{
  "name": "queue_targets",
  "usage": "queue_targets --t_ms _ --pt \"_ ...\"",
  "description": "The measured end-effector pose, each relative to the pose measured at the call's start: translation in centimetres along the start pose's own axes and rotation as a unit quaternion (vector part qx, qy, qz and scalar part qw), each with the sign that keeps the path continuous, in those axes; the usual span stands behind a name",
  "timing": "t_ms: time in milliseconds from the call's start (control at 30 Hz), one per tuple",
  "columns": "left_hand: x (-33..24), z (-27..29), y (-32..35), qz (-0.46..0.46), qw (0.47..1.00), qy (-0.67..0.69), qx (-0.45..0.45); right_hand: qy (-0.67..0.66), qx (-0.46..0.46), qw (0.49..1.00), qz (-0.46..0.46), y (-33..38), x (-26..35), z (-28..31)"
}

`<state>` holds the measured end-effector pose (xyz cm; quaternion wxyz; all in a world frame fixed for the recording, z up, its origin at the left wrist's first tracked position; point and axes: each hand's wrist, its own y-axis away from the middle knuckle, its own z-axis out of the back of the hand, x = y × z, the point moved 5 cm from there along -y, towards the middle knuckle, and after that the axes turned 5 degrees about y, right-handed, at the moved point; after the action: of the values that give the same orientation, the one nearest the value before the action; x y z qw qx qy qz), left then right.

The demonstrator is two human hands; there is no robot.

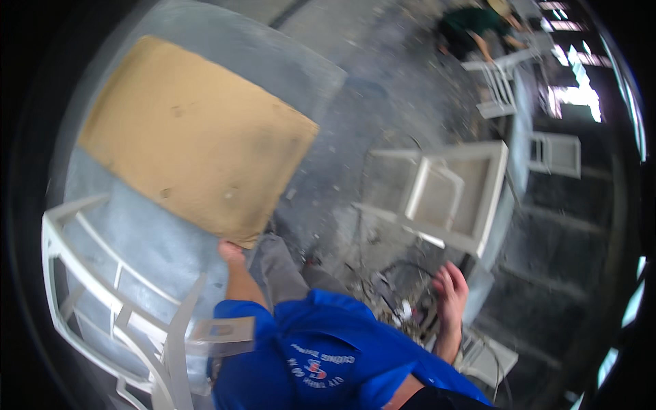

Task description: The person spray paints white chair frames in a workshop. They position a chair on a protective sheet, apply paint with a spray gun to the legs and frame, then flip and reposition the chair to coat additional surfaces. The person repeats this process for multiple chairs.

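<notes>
My left hand (232, 251) is at the near corner of a large tan sheet (198, 137), its fingers closed on the edge and partly hidden by it. The sheet lies flat on a grey table (147, 222) and carries a few dark marks. My right hand (451, 294) is raised out to the right, fingers loosely bent and apart, with nothing seen in it. Beyond that hand, apart from it, is a white chair-like frame (490, 198) with a seat panel.
Another white chair frame (102, 290) stands on the table at the left, close to my left arm. Cables and debris litter the floor (342, 178). At the far right a co-worker (475, 27) bends over a white slatted piece (499, 85). A small white frame (557, 154) lies farther right.
</notes>
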<state>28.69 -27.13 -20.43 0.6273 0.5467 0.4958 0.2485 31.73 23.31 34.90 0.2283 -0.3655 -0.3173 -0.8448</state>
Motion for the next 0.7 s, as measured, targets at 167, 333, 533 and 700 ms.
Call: queue_targets --t_ms 167,333,533,700 --pt "-3.9 -1.0 6.5 0.050 0.980 0.111 0.155 -0.081 -0.004 0.997 0.016 1.1 -1.1 0.9" --pt "-8.1 -4.3 8.0 0.057 0.977 -0.013 0.203 -0.164 -0.037 0.986 0.018 0.8 -2.6 1.3" --pt "-11.6 -8.9 11.1 -0.019 0.964 -0.194 0.183 -0.049 -0.171 0.978 0.109 -0.1 -3.4 4.3" --pt "-12.0 -12.5 15.8 -0.157 0.961 -0.151 0.173 0.192 -0.179 0.949 0.173 -0.1 -4.4 6.0"
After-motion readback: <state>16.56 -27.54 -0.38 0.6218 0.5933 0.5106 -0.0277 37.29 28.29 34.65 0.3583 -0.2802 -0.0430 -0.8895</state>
